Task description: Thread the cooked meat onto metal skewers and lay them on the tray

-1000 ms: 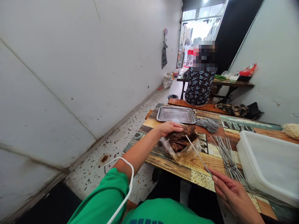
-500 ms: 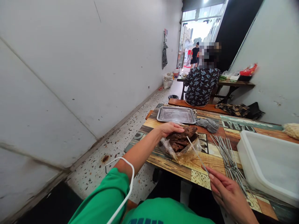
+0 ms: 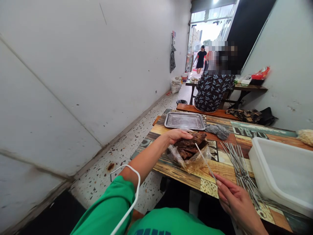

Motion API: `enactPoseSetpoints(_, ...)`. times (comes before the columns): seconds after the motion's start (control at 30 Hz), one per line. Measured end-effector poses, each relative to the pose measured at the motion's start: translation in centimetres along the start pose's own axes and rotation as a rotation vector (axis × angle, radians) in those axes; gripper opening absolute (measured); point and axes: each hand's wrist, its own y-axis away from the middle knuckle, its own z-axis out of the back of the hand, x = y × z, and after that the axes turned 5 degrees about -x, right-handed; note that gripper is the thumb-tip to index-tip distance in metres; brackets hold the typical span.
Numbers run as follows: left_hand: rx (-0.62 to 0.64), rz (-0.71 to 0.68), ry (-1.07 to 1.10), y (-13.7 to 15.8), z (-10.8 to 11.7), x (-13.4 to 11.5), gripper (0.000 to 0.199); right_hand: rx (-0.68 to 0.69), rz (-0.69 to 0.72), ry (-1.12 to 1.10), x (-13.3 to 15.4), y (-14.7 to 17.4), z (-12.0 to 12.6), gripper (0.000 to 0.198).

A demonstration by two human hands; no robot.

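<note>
Between the thumb and fingers of my left hand (image 3: pixel 179 135) is a dark brown piece of meat (image 3: pixel 195 140), held above an opened clear plastic bag (image 3: pixel 192 164). More brown meat (image 3: pixel 186 152) lies inside that bag. My right hand (image 3: pixel 234 192) pinches a thin metal skewer (image 3: pixel 204 160) near its lower end. The skewer slants up and left, its far tip at the edge of the held meat; whether it has pierced the meat I cannot tell. A pile of metal skewers (image 3: pixel 239 166) lies on the table right of the bag.
On the patterned table (image 3: pixel 168 166) stand a metal tray (image 3: pixel 185 120), a grey cloth-like bundle (image 3: pixel 217 131) and a large white plastic tub (image 3: pixel 281 176) at the right. A person in a leaf-print top (image 3: pixel 212 91) sits beyond, on a wooden bench (image 3: pixel 188 108).
My right hand has shifted very slightly left with the skewer. My left hand and the meat stay put. The seated person leans a little right, and a person outside has moved.
</note>
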Motion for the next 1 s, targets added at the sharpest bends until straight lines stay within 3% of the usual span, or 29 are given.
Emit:
enactPoseSetpoints(0.33,-0.034,-0.060,0.022,0.9,-0.8,0.0,0.047,-0.011,0.210,0.318,0.3,-0.4,2.3,0.047)
enactPoseSetpoints(0.57,-0.075,-0.082,0.061,1.0,-1.0,0.7,0.049,0.067,-0.003,-0.022,0.1,-0.5,1.4,0.053)
enactPoseSetpoints(0.7,-0.058,-0.061,0.045,1.1,-1.1,1.0,0.047,0.142,-0.041,-0.148,-0.1,-0.9,0.6,0.050)
enactPoseSetpoints(1.0,-0.021,-0.113,-0.011,0.5,-1.6,1.3,0.037,0.014,0.023,-0.074,1.1,-1.3,-0.5,0.069)
